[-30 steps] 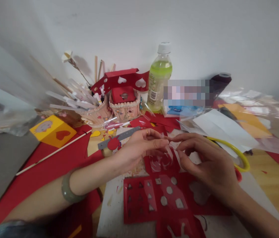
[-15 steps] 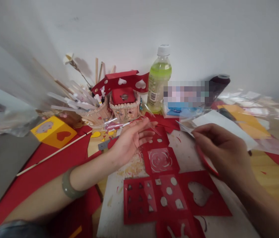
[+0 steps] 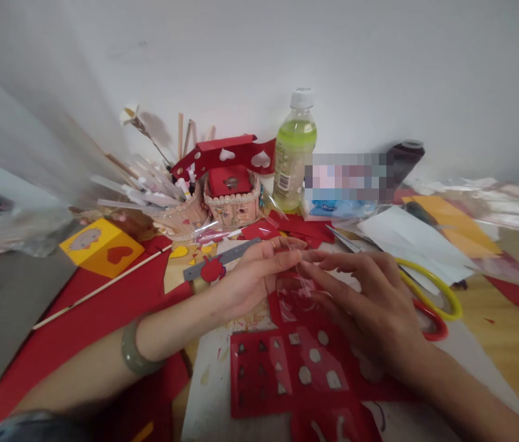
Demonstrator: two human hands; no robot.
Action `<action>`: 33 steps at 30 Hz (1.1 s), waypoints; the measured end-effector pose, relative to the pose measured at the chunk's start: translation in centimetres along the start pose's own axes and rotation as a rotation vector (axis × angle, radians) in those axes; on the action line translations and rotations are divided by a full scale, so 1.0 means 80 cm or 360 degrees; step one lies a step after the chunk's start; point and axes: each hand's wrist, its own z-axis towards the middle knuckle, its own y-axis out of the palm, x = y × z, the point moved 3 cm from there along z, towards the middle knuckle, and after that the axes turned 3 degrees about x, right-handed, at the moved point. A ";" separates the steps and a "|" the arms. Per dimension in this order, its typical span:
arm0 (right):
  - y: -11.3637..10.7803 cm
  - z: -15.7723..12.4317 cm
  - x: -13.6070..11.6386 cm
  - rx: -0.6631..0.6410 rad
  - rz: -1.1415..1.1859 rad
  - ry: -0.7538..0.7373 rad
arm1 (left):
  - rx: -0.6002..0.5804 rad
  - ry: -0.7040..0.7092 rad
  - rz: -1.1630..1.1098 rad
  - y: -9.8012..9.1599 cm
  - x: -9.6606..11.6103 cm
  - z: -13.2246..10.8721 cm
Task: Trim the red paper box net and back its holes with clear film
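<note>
My left hand (image 3: pixel 259 270) is closed, thumb against fingers, on a small piece of clear plastic film (image 3: pixel 306 283) that is hard to make out. My right hand (image 3: pixel 370 301) meets it from the right, its fingertips at the same film beside my left thumb. Below both hands lies a flat red paper cutout (image 3: pixel 263 402) with squares joined in a cross shape. Its panels carry triangles, round holes and a rose pattern, with clear film over some openings; my right hand covers the heart panel. Scissors (image 3: pixel 452 302) with yellow and red handles lie beside my right hand.
A grey ruler (image 3: pixel 241 248) and a red apple-like paper shape (image 3: pixel 213 269) lie left of my hands. Behind stand a green drink bottle (image 3: pixel 293 153), a decorated basket (image 3: pixel 236 207) and a tissue pack (image 3: pixel 333 207). A yellow box (image 3: pixel 102 248) sits at left, white paper (image 3: pixel 416 245) at right.
My right hand has moved left from beside the scissors to meet my left hand. The scissors' handles now show on the table. My left hand has turned and closed its fingers.
</note>
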 end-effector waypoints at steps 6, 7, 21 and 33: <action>-0.001 -0.002 0.008 0.0048 0.0096 0.0085 | -0.0026 0.0003 -0.0025 0.002 -0.001 0.001; 0.000 -0.002 0.009 0.0047 0.0115 0.0105 | -0.0001 0.0018 -0.0024 0.003 0.000 0.001; 0.007 -0.009 0.042 -0.0155 -0.0478 0.0234 | 0.0321 0.0163 0.0397 -0.010 0.020 0.009; 0.013 0.013 0.046 -0.0293 0.0843 0.1317 | 0.0506 0.0112 0.1296 -0.013 0.036 0.011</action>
